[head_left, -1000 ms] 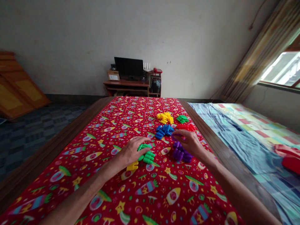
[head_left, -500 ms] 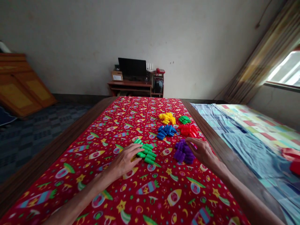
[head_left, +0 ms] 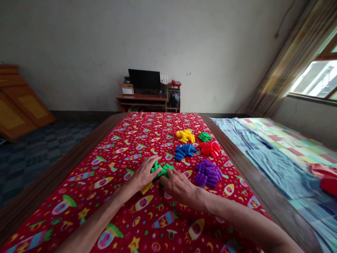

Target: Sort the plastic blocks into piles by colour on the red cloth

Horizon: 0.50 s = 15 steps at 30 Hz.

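Note:
A loose pile of green plastic tube-like pieces [head_left: 164,169] lies on the red patterned cloth [head_left: 147,221], between my two hands. My left hand [head_left: 146,173] curves along the pile's left side, thumb and fingers apart, touching it. From the right, my right hand [head_left: 180,184] reaches in with its thumb and bent index finger apart at the pile's near edge; its other fingers are partly hidden. A flat yellow thing [head_left: 146,188] peeks out below my left hand, mostly covered. Purple pieces [head_left: 207,173] are heaped to the right of my right hand.
Beyond lie heaps of blue pieces [head_left: 185,151], red pieces [head_left: 210,149], yellow pieces [head_left: 185,135] and smaller green pieces [head_left: 205,136]. The cloth covers a table with a dark wooden edge [head_left: 237,158]. A bed [head_left: 284,158] stands on the right; a monitor [head_left: 144,80] is at the far wall.
My right hand has moved left from the purple heap to the green pile. My left hand stays beside the green pieces, which now sit closer together. The view has shifted slightly.

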Each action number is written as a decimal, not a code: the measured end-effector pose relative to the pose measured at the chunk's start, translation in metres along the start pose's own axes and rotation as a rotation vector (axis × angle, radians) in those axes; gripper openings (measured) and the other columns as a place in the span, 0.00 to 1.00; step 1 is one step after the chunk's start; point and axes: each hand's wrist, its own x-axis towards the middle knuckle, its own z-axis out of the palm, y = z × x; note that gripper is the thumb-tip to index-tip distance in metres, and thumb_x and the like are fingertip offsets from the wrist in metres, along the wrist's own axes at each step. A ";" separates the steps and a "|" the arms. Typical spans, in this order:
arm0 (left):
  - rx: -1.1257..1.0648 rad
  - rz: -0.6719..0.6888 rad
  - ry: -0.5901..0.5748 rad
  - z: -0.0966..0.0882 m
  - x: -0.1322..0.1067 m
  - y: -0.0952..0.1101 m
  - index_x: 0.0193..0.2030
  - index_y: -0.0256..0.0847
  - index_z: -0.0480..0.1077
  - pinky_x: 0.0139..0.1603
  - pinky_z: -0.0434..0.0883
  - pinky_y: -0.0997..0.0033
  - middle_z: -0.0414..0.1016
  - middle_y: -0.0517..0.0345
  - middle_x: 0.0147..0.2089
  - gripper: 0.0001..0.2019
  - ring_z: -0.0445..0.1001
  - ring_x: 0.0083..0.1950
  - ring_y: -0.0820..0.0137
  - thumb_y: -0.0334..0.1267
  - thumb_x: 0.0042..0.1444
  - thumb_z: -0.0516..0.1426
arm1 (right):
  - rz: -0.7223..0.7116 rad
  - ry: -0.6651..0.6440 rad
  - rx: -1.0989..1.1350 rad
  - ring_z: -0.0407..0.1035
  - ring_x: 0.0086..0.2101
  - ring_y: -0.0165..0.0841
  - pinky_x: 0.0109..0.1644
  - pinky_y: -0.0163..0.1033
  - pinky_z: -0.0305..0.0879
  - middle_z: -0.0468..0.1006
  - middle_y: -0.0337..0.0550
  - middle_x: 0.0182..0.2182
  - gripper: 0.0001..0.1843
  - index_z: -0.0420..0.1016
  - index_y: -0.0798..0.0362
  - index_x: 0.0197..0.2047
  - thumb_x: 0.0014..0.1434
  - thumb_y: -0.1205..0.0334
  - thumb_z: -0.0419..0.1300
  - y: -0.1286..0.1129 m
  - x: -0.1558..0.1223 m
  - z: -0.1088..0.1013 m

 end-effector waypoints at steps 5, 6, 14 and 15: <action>0.008 -0.023 -0.061 -0.002 -0.007 0.001 0.53 0.40 0.73 0.61 0.68 0.55 0.73 0.45 0.58 0.24 0.71 0.60 0.58 0.54 0.64 0.46 | -0.014 0.069 0.253 0.70 0.37 0.32 0.40 0.35 0.66 0.77 0.46 0.38 0.10 0.73 0.54 0.46 0.63 0.63 0.56 0.054 0.008 -0.038; 0.010 -0.023 -0.060 -0.003 -0.008 0.002 0.51 0.41 0.74 0.61 0.69 0.55 0.73 0.46 0.58 0.24 0.71 0.60 0.57 0.54 0.64 0.45 | 0.049 0.107 0.290 0.70 0.36 0.31 0.40 0.34 0.65 0.78 0.45 0.37 0.09 0.74 0.55 0.45 0.62 0.63 0.57 0.074 0.011 -0.052; 0.002 -0.001 -0.012 0.000 -0.012 -0.001 0.49 0.43 0.76 0.60 0.70 0.59 0.74 0.49 0.57 0.21 0.72 0.58 0.59 0.51 0.66 0.46 | 0.714 0.310 0.317 0.65 0.24 0.30 0.30 0.35 0.59 0.74 0.40 0.21 0.13 0.80 0.58 0.31 0.51 0.59 0.57 0.251 0.024 -0.099; 0.000 -0.001 -0.009 0.001 -0.012 -0.001 0.49 0.43 0.76 0.60 0.70 0.59 0.74 0.49 0.58 0.21 0.72 0.59 0.60 0.50 0.66 0.46 | 0.740 0.312 0.368 0.65 0.24 0.31 0.30 0.35 0.59 0.75 0.40 0.21 0.15 0.80 0.58 0.32 0.50 0.58 0.56 0.263 0.024 -0.097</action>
